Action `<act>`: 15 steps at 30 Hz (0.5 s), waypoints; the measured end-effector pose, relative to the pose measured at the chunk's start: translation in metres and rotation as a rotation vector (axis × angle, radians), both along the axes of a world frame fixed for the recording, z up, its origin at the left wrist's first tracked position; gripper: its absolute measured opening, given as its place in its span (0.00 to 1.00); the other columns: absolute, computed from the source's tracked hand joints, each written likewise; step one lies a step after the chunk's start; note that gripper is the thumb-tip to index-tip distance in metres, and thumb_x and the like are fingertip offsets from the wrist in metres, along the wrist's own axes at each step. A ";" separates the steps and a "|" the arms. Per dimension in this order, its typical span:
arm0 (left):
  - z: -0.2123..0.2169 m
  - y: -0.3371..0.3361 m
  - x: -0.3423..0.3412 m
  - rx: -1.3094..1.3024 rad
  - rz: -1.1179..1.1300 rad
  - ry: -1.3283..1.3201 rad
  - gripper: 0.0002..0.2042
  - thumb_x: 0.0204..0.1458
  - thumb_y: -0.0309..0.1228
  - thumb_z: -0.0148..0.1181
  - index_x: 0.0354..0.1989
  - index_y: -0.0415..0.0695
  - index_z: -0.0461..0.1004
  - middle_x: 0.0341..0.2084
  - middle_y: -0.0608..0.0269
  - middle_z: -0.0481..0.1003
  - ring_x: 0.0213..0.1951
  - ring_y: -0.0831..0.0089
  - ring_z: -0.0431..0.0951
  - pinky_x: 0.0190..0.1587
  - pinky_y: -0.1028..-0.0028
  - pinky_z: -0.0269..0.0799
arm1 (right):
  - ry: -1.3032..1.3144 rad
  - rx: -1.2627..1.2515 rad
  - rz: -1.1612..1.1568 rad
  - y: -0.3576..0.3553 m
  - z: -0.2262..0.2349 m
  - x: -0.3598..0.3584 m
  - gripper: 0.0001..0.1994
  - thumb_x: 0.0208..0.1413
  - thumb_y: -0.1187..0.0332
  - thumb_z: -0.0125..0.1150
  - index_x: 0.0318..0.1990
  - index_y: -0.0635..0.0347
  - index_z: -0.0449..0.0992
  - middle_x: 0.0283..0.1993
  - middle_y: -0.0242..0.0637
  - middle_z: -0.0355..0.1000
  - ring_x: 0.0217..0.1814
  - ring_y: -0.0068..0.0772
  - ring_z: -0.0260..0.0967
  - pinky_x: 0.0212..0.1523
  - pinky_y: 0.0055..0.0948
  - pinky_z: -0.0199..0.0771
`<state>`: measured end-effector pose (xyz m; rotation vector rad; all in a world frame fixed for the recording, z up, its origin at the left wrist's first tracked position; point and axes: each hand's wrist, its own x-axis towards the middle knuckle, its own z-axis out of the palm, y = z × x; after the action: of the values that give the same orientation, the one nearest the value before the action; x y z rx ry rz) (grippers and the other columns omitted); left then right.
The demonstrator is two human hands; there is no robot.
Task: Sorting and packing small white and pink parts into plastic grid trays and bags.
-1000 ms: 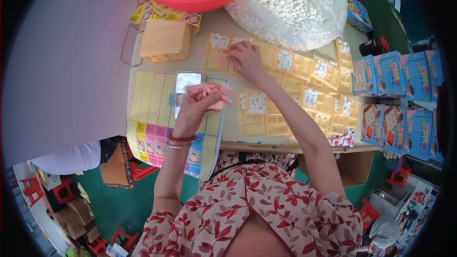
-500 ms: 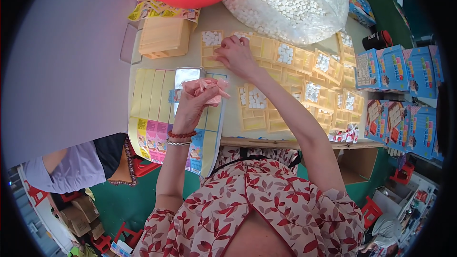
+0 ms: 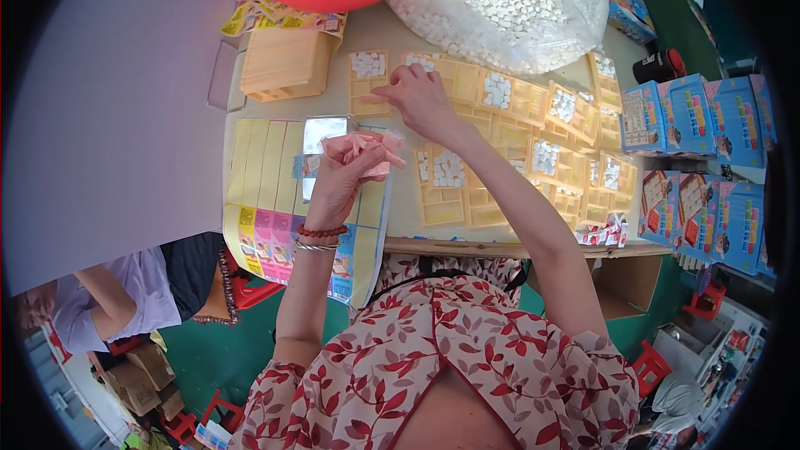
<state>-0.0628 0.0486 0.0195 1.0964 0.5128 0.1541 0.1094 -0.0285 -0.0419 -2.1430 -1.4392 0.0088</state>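
At the far left lies a smooth grey sheet (image 3: 108, 117), wide and bare. Beside it, flat yellow paper sheets (image 3: 267, 175) hang over the near table edge (image 3: 500, 247). The left hand (image 3: 340, 182) is closed around a bunch of thin pink slips (image 3: 367, 148), held up above the papers. The right hand (image 3: 421, 98) reaches far, fingertips pinched over a yellow plastic tray (image 3: 371, 83) with little square pockets; what it grips is too small to tell. More trays crowd the right side. A lumpy clear bag of white pieces (image 3: 508, 0) sits far.
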 end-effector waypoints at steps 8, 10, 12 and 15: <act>0.001 -0.001 -0.002 0.012 0.062 -0.008 0.07 0.51 0.28 0.57 0.23 0.41 0.71 0.35 0.57 0.75 0.32 0.74 0.78 0.27 0.83 0.73 | -0.189 -0.010 0.053 -0.001 -0.003 0.002 0.11 0.49 0.70 0.55 0.41 0.45 0.77 0.40 0.34 0.67 0.48 0.34 0.60 0.46 0.34 0.56; 0.002 -0.002 0.000 0.000 0.057 -0.002 0.07 0.51 0.27 0.57 0.23 0.41 0.71 0.34 0.57 0.75 0.32 0.74 0.78 0.27 0.82 0.73 | 0.028 0.100 0.003 -0.010 0.004 0.009 0.09 0.50 0.69 0.56 0.39 0.48 0.78 0.38 0.34 0.68 0.45 0.32 0.62 0.42 0.31 0.58; 0.000 -0.002 0.001 -0.013 0.061 0.007 0.07 0.51 0.27 0.57 0.22 0.41 0.71 0.34 0.58 0.75 0.32 0.74 0.78 0.27 0.82 0.73 | 0.248 0.211 -0.041 -0.020 0.022 0.010 0.07 0.51 0.67 0.57 0.37 0.51 0.78 0.36 0.35 0.70 0.42 0.30 0.64 0.39 0.27 0.60; -0.007 -0.004 0.003 0.002 0.022 -0.048 0.07 0.51 0.27 0.57 0.23 0.40 0.71 0.33 0.58 0.75 0.32 0.74 0.78 0.27 0.83 0.72 | 1.042 0.232 0.140 -0.045 0.062 -0.006 0.07 0.51 0.64 0.59 0.34 0.56 0.78 0.32 0.32 0.71 0.36 0.24 0.66 0.32 0.23 0.61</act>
<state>-0.0596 0.0450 0.0123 1.0862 0.4818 0.2002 0.1037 -0.0739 0.0206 -1.4361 -0.8758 0.8325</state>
